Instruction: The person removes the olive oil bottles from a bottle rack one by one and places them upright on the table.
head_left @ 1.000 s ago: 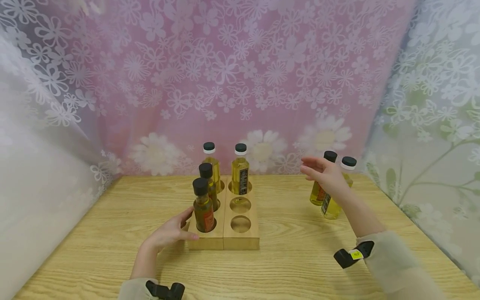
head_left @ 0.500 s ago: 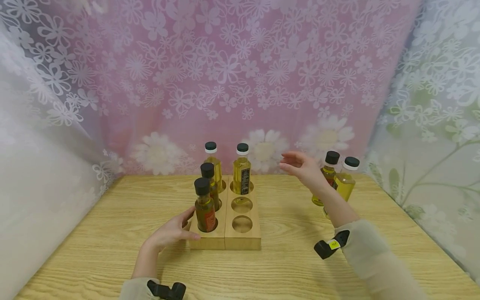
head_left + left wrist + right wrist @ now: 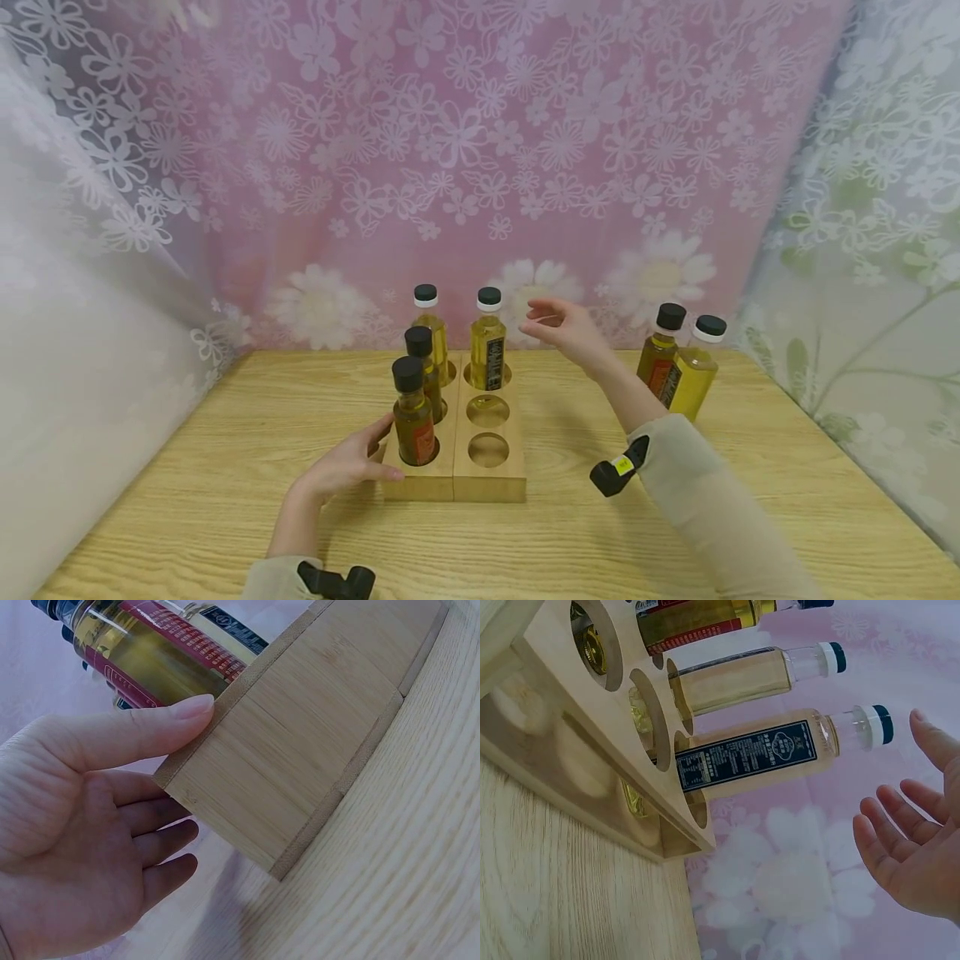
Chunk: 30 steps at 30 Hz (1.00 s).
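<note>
A wooden bottle rack point(image 3: 490, 488) with round holes stands mid-table. My left hand point(image 3: 347, 467) holds its front left corner, thumb at the front edge and fingers along the left side. In the rack's left column, two black-capped oil bottles point(image 3: 416, 429) with red labels stand before a pale, dark-capped oil bottle point(image 3: 430, 333). A similar pale bottle point(image 3: 489, 350) with a black label fills the right column's rear hole. My right hand point(image 3: 573, 337), empty with loosely bent fingers, hovers right of that bottle's neck, apart from the cap point(image 3: 883, 724) in the right wrist view.
Two more bottles stand together on the table at right: a red-labelled one point(image 3: 658, 350) and a pale one point(image 3: 693, 375), partly behind the right forearm. The right column's middle and front holes hold no bottle. A floral curtain point(image 3: 450, 167) hangs behind the table.
My right hand has moved left from beside the two right-hand bottles toward the rack, carrying nothing. The left hand stays at the rack's corner.
</note>
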Each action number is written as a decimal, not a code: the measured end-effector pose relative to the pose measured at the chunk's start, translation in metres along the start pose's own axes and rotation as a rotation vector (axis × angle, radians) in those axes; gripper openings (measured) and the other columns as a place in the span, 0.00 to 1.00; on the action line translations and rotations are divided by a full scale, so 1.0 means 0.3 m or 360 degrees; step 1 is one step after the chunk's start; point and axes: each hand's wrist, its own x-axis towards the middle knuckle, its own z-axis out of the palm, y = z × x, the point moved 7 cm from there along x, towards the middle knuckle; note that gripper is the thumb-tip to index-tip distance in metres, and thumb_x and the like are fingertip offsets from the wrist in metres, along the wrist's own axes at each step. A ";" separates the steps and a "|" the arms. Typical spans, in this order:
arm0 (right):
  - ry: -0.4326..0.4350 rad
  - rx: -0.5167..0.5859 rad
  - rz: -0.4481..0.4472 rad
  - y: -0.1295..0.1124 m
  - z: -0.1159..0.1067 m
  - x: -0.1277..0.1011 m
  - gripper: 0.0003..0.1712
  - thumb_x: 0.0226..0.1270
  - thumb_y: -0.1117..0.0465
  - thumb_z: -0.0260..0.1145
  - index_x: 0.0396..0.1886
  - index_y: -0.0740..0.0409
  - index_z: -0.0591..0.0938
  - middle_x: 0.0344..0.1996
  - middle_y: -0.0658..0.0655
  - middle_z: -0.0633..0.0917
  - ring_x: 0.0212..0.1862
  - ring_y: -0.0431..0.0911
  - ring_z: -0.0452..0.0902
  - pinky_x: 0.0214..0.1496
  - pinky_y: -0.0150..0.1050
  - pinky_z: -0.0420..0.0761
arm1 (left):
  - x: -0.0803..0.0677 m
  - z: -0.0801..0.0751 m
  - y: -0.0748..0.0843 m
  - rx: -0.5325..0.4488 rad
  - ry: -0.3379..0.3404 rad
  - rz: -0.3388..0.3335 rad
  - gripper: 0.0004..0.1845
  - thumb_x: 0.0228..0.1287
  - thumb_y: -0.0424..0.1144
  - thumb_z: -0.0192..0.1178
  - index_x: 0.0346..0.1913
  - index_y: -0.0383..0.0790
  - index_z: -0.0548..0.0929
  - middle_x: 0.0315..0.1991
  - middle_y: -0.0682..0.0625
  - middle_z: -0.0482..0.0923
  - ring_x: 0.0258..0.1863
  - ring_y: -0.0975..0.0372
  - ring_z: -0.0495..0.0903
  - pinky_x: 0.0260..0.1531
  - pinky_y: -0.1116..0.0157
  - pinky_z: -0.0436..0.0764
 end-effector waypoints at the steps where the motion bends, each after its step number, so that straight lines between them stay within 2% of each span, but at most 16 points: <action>1: -0.0004 -0.0004 -0.0002 -0.002 0.008 0.007 0.32 0.62 0.55 0.65 0.64 0.61 0.68 0.54 0.63 0.75 0.54 0.55 0.72 0.52 0.50 0.74 | 0.000 0.000 0.001 0.0001 0.0000 0.0002 0.55 0.51 0.39 0.69 0.73 0.33 0.42 0.73 0.38 0.37 0.68 0.39 0.40 0.64 0.42 0.48; 8: -0.0028 -0.0061 0.0023 0.023 0.069 0.055 0.36 0.60 0.54 0.67 0.66 0.60 0.66 0.57 0.63 0.73 0.55 0.55 0.72 0.52 0.50 0.75 | 0.003 -0.001 0.001 0.0020 0.0001 0.0018 0.55 0.51 0.40 0.69 0.73 0.33 0.42 0.73 0.38 0.38 0.68 0.38 0.41 0.63 0.42 0.49; 15: -0.0055 -0.0081 0.0039 0.044 0.126 0.081 0.42 0.59 0.55 0.68 0.69 0.63 0.62 0.60 0.65 0.70 0.56 0.58 0.70 0.52 0.50 0.75 | 0.002 -0.001 -0.005 0.0035 0.0015 0.0002 0.55 0.50 0.40 0.70 0.73 0.33 0.43 0.72 0.38 0.38 0.68 0.38 0.42 0.63 0.42 0.49; 24: -0.0098 -0.0073 0.0019 0.061 0.164 0.104 0.37 0.59 0.56 0.68 0.66 0.59 0.66 0.61 0.64 0.70 0.53 0.58 0.71 0.50 0.49 0.75 | 0.000 -0.002 -0.004 0.0034 0.0026 -0.0012 0.55 0.50 0.40 0.70 0.73 0.32 0.43 0.73 0.38 0.38 0.68 0.38 0.42 0.63 0.42 0.49; 30: -0.0111 -0.0105 0.0021 0.068 0.193 0.113 0.38 0.59 0.58 0.69 0.67 0.62 0.65 0.62 0.64 0.69 0.52 0.59 0.72 0.48 0.49 0.76 | -0.003 -0.004 -0.003 0.0047 0.0018 -0.0015 0.55 0.51 0.41 0.69 0.73 0.33 0.42 0.73 0.38 0.38 0.68 0.38 0.41 0.63 0.42 0.49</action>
